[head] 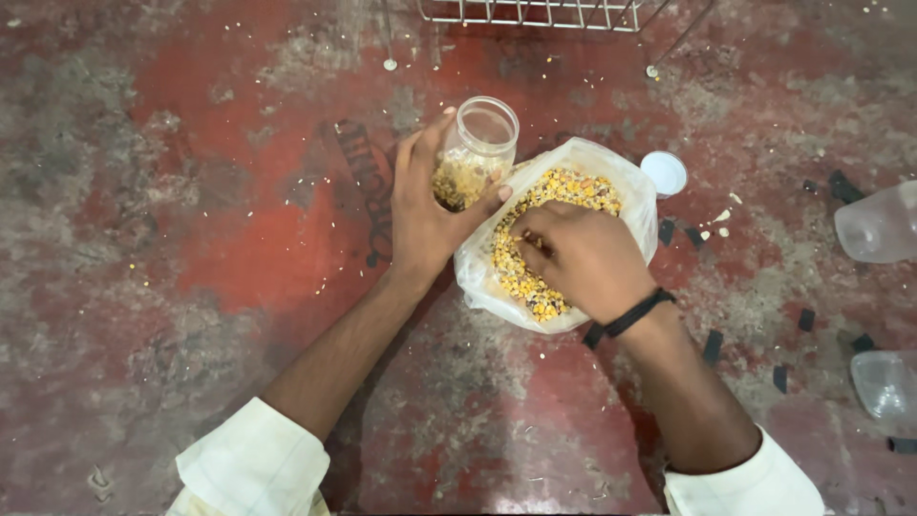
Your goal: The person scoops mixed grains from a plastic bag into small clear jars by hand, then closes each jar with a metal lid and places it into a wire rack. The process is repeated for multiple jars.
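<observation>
Fingers in grain: right hand dug into mixed pulses, left hand gripping a clear jar.

Right fingertips curl together, pinching into the yellow pulses inside the open plastic bag at centre. Left fingers and thumb wrap the tilted, open jar, partly filled, touching the bag's left rim. White lid lies just right of the bag; empty clear containers far right. Risk: the limp bag wall may slump, or the tilted jar slip, scattering grain across the red floor.

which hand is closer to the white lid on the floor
Right. The right hand is in the bag of lentils beside the white lid; the left hand holds the jar, farther away.
</observation>
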